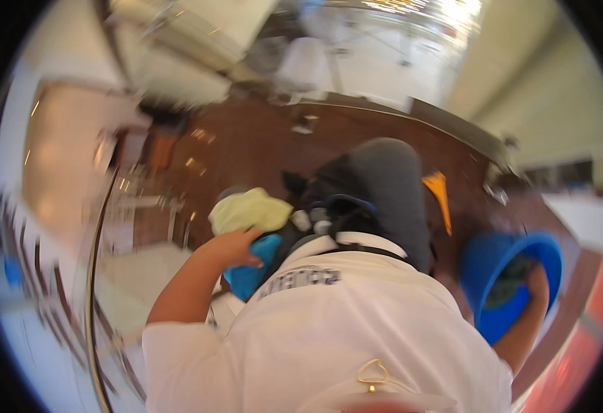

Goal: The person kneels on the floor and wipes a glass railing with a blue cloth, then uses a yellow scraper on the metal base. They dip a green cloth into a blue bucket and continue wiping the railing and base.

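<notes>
My right hand (537, 281) reaches down into a large blue plastic bucket (490, 253) at the right, close to something dark green (510, 284) inside it; blur hides whether the fingers grip it. At the left, my left hand (242, 250) rests by a blue cloth (260, 266) and a pale yellow cloth (249, 210) at my side. Whether its fingers hold either cloth is not plain. An orange-yellow tapered object (440, 199) is on the brown floor between my knee and the bucket.
A metal rail (92, 279) curves along the left side. Beyond the brown floor (244, 134) a low ledge (451, 129) runs across, with pale panels at the upper right. A blurred brown and black object (159, 139) stands at the upper left.
</notes>
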Demonstrator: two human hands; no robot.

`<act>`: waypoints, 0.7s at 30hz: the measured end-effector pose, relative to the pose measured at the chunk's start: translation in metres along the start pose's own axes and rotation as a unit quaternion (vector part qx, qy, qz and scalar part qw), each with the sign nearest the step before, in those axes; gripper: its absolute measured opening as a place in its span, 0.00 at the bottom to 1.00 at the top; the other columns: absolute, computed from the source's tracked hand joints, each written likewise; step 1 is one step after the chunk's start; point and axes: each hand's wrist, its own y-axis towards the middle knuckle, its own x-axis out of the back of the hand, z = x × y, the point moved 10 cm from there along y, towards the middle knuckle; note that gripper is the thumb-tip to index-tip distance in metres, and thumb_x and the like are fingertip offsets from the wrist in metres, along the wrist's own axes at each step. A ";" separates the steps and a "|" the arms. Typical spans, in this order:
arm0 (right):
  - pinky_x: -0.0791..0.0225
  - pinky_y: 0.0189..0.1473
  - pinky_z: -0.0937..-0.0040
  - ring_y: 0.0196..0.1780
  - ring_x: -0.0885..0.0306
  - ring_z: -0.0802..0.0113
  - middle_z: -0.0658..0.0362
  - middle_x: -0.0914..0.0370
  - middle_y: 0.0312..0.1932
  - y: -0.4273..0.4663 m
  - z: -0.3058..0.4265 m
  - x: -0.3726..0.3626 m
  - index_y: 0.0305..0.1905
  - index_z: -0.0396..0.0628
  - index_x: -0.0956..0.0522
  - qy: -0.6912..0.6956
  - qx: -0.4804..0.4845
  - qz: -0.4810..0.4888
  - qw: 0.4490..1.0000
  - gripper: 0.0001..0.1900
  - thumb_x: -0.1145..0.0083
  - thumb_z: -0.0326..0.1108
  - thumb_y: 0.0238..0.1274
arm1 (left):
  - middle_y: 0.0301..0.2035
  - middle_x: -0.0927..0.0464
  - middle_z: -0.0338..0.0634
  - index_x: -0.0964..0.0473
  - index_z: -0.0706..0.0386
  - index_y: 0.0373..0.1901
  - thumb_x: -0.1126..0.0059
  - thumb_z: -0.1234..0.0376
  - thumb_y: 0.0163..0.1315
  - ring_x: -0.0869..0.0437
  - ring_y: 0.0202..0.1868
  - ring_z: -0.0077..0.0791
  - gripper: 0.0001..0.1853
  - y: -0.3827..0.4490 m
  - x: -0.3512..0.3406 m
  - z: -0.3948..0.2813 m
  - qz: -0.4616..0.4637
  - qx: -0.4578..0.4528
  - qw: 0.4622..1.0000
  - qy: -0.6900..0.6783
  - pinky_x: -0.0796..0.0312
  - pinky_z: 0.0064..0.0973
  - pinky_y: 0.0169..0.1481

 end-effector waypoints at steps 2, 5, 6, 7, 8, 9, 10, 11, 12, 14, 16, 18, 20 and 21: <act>0.35 0.37 0.70 0.34 0.27 0.69 0.56 0.24 0.28 -0.043 0.026 0.034 0.37 0.37 0.25 0.161 0.024 -0.009 0.987 0.13 0.56 0.28 0.44 | 0.42 0.28 0.55 0.37 0.57 0.54 0.34 0.56 0.37 0.27 0.47 0.47 0.39 0.007 0.013 -0.004 0.018 0.004 0.999 0.052 0.34 0.35 0.50; 0.37 0.44 0.76 0.38 0.29 0.70 0.58 0.25 0.32 -0.111 0.030 0.095 0.41 0.35 0.26 0.250 -0.032 -0.216 0.943 0.19 0.55 0.28 0.38 | 0.44 0.28 0.55 0.38 0.58 0.56 0.32 0.57 0.35 0.26 0.47 0.44 0.42 0.015 0.034 0.002 0.021 0.059 0.998 0.030 0.34 0.33 0.50; 0.37 0.43 0.76 0.38 0.29 0.70 0.57 0.25 0.32 -0.120 0.038 0.102 0.41 0.35 0.26 0.299 -0.019 -0.193 0.935 0.19 0.55 0.28 0.38 | 0.45 0.29 0.55 0.38 0.58 0.56 0.32 0.57 0.35 0.26 0.46 0.44 0.42 0.019 0.039 0.001 0.021 0.058 0.996 0.067 0.33 0.33 0.49; 0.37 0.43 0.77 0.38 0.28 0.70 0.57 0.25 0.33 -0.126 0.048 0.106 0.41 0.35 0.27 0.390 0.014 -0.160 0.907 0.19 0.55 0.28 0.39 | 0.45 0.29 0.55 0.38 0.58 0.56 0.32 0.58 0.35 0.26 0.46 0.44 0.41 0.022 0.045 -0.007 0.006 0.028 0.995 0.099 0.33 0.33 0.49; 0.36 0.42 0.77 0.38 0.28 0.70 0.57 0.25 0.32 -0.134 0.050 0.111 0.41 0.34 0.27 0.394 -0.007 -0.176 0.902 0.19 0.55 0.28 0.39 | 0.45 0.29 0.55 0.38 0.58 0.56 0.33 0.58 0.36 0.26 0.46 0.44 0.41 0.025 0.054 -0.015 -0.015 0.000 0.992 0.126 0.33 0.33 0.49; 0.36 0.42 0.77 0.37 0.28 0.70 0.57 0.25 0.32 -0.136 0.055 0.112 0.41 0.34 0.27 0.419 -0.008 -0.177 0.891 0.18 0.55 0.28 0.39 | 0.45 0.30 0.55 0.38 0.58 0.55 0.33 0.58 0.37 0.26 0.46 0.44 0.40 0.028 0.061 -0.024 -0.033 -0.022 0.988 0.148 0.33 0.33 0.49; 0.36 0.41 0.77 0.37 0.28 0.70 0.57 0.25 0.32 -0.135 0.065 0.114 0.41 0.34 0.27 0.469 0.027 -0.165 0.867 0.18 0.56 0.28 0.39 | 0.45 0.30 0.54 0.38 0.58 0.55 0.34 0.59 0.39 0.26 0.46 0.44 0.38 0.029 0.073 -0.038 -0.071 -0.050 0.983 0.159 0.33 0.33 0.49; 0.35 0.40 0.77 0.37 0.28 0.71 0.57 0.26 0.31 -0.134 0.062 0.109 0.40 0.35 0.27 0.417 -0.020 -0.189 0.889 0.17 0.55 0.29 0.42 | 0.45 0.30 0.54 0.37 0.58 0.55 0.35 0.59 0.41 0.26 0.46 0.44 0.36 0.027 0.087 -0.053 -0.110 -0.076 0.977 0.167 0.33 0.33 0.49; 0.35 0.40 0.76 0.36 0.28 0.72 0.58 0.26 0.31 -0.127 0.071 0.104 0.40 0.35 0.26 0.410 0.002 -0.187 0.893 0.16 0.54 0.30 0.44 | 0.45 0.30 0.53 0.37 0.58 0.54 0.36 0.60 0.42 0.27 0.46 0.45 0.34 0.025 0.101 -0.067 -0.143 -0.078 0.971 0.177 0.33 0.33 0.49; 0.34 0.41 0.72 0.37 0.26 0.67 0.54 0.24 0.33 -0.099 0.075 0.061 0.41 0.39 0.26 0.359 -0.051 -0.075 0.929 0.15 0.51 0.34 0.49 | 0.45 0.30 0.52 0.37 0.58 0.53 0.39 0.61 0.45 0.27 0.46 0.45 0.31 0.011 0.127 -0.114 -0.215 -0.153 0.944 0.196 0.33 0.34 0.49; 0.34 0.43 0.67 0.37 0.25 0.59 0.50 0.24 0.36 -0.070 0.068 0.025 0.44 0.43 0.26 0.051 -0.123 -0.007 0.991 0.16 0.48 0.38 0.51 | 0.46 0.31 0.51 0.36 0.57 0.53 0.41 0.63 0.47 0.28 0.47 0.45 0.29 0.002 0.143 -0.163 -0.239 -0.210 0.930 0.184 0.34 0.33 0.50; 0.35 0.42 0.62 0.37 0.26 0.52 0.48 0.24 0.37 -0.052 0.080 -0.013 0.43 0.44 0.25 -0.063 -0.083 0.045 0.994 0.15 0.46 0.39 0.50 | 0.47 0.32 0.49 0.36 0.56 0.53 0.42 0.64 0.48 0.29 0.48 0.45 0.28 -0.007 0.145 -0.218 -0.219 -0.294 0.915 0.168 0.35 0.32 0.51; 0.35 0.41 0.63 0.36 0.26 0.55 0.49 0.24 0.34 -0.048 0.089 -0.014 0.41 0.42 0.25 0.006 -0.035 0.039 0.999 0.14 0.46 0.37 0.50 | 0.47 0.32 0.49 0.36 0.57 0.53 0.42 0.64 0.48 0.29 0.47 0.44 0.28 -0.025 0.138 -0.280 -0.224 -0.421 0.859 0.184 0.34 0.31 0.50; 0.35 0.40 0.63 0.35 0.26 0.56 0.50 0.24 0.33 -0.054 0.088 -0.014 0.40 0.41 0.25 0.005 -0.041 0.048 0.998 0.13 0.46 0.36 0.50 | 0.47 0.32 0.49 0.36 0.57 0.53 0.42 0.65 0.48 0.29 0.47 0.43 0.28 -0.041 0.133 -0.312 -0.246 -0.496 0.809 0.197 0.34 0.31 0.50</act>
